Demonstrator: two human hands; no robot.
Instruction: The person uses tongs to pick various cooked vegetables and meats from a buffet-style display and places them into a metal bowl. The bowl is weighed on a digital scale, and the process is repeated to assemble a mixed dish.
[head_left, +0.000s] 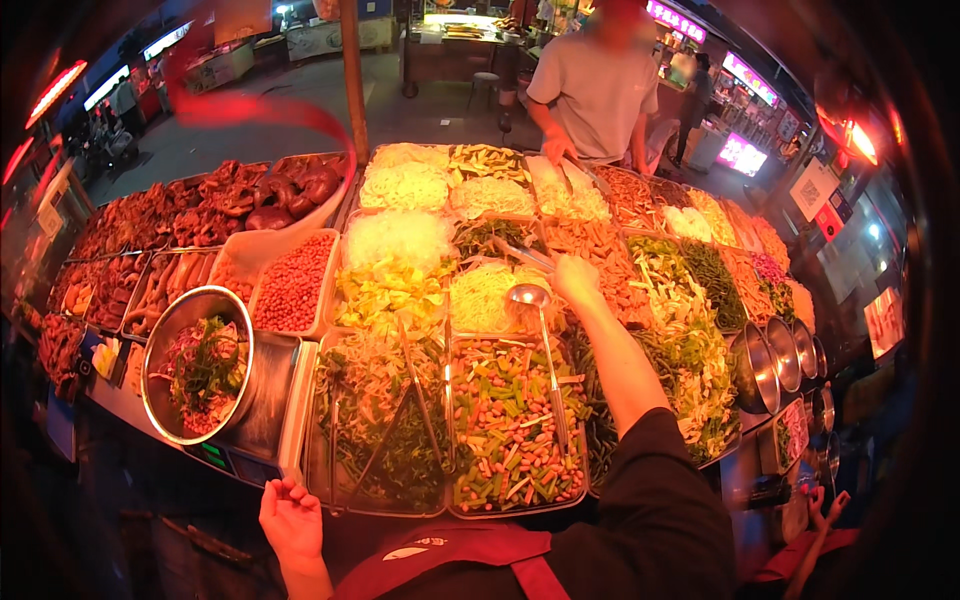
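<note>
My right hand (576, 279) reaches across the stall and grips metal food tongs (525, 253). Their tips point left, over a tray of dark shredded greens (480, 237). Low at the left, my left hand (291, 521) hangs before the counter's front edge, its fingers loosely bent with nothing in them. Above it, a steel bowl (244, 390) of mixed shredded vegetables and greens rests on a scale (271, 409). A steel ladle (551, 360) lies over the tray of peanuts and chopped celery (517, 427). A second pair of tongs (409, 405) lies in the leafy salad tray (375, 457).
Across the counter a person (596, 90) holds tongs over the far trays. Braised meats (210, 202) fill the left side. Several nested steel bowls (756, 367) stand at the right edge. A co-worker's hands (825, 510) show at lower right. A post (352, 82) rises behind the trays.
</note>
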